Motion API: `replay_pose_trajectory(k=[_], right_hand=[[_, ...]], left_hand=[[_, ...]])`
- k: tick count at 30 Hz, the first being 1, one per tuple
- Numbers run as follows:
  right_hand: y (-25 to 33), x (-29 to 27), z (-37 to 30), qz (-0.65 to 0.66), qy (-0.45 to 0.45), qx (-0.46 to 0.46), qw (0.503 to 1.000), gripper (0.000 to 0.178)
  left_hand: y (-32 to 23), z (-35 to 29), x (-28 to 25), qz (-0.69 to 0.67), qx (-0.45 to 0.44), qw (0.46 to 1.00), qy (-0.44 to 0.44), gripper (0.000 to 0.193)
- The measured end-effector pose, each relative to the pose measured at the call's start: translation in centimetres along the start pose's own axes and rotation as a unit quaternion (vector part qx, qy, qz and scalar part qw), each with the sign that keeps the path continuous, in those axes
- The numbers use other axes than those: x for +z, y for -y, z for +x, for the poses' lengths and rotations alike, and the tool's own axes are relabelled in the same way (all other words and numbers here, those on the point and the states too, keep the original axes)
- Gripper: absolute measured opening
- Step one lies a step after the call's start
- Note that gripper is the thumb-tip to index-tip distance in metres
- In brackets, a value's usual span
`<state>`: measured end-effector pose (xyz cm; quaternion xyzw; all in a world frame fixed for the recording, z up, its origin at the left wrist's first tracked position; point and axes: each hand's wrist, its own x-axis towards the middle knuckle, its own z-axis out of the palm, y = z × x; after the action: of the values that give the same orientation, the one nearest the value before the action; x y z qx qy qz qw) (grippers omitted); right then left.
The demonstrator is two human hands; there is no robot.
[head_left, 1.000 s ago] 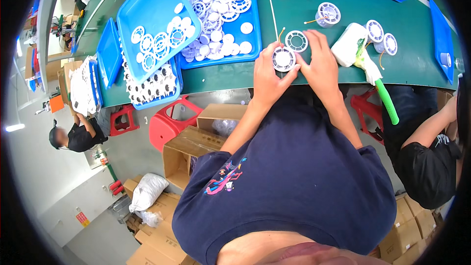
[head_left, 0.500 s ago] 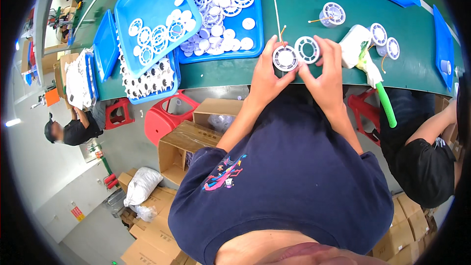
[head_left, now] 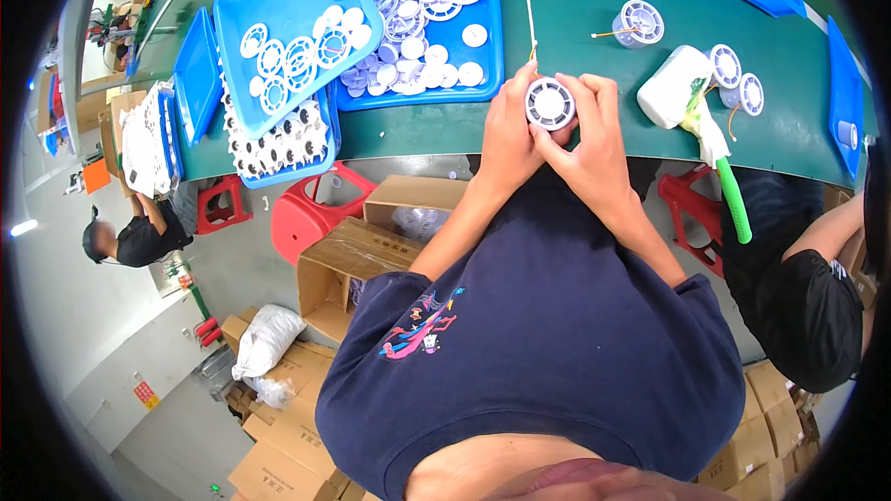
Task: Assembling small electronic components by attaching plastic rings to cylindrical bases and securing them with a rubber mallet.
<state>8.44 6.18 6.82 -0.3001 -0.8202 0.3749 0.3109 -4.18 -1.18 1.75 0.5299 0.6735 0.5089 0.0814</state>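
Left hand (head_left: 509,134) and right hand (head_left: 594,144) pinch a round, spoke-faced white housing (head_left: 550,104), apparently smooth plastic, between them.

Open green tabletop (head_left: 585,28) beyond the right hand (head_left: 597,137), a white object (head_left: 665,88) blocks rightward, heaped blue tray (head_left: 490,48) blocks leftward

A green-topped table (head_left: 575,32) spans the upper part of the view. Red plastic stools (head_left: 299,227) stand along its near edge on a grey floor (head_left: 249,255). Cardboard boxes (head_left: 367,249) sit beside one stool. More cartons (head_left: 286,464) fill the lower left, near a white sack (head_left: 267,339). A pale wall (head_left: 102,376) bears a red-and-yellow sign (head_left: 146,395). A tube light (head_left: 23,229) is lit at far left.
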Motion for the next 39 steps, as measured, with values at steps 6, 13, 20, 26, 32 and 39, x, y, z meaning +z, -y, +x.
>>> replay_pose_trajectory(k=[6,13,20,26,32,39], right_hand=[[0.3,-2.0,-1.0,0.065,-0.048,0.002,0.997,0.078],[-3.5,-8.3,-2.2,-0.139,-0.204,0.08,0.966,0.031],[-5.3,-11.1,-2.8,-0.24,-0.148,0.128,0.951,0.043],[-6.3,-12.2,-3.0,-0.289,-0.056,0.097,0.951,0.066],[-5.9,-11.2,-3.0,-0.248,-0.101,0.145,0.953,0.063],[-3.3,-9.4,-4.3,0.061,-0.104,0.126,0.985,0.07]], left_hand=[[-0.4,0.1,-1.0,-0.021,0.0,0.999,0.046,0.103],[-0.2,0.1,-1.7,-0.064,-0.014,0.995,0.07,0.087],[-0.3,0.3,-1.8,-0.055,-0.005,0.996,0.073,0.083],[-0.2,0.2,-1.3,-0.048,0.002,0.997,0.059,0.077],[-0.8,0.3,-1.5,-0.027,-0.013,0.998,0.046,0.068],[-0.7,0.4,-1.2,-0.036,0.005,0.999,0.025,0.068]])
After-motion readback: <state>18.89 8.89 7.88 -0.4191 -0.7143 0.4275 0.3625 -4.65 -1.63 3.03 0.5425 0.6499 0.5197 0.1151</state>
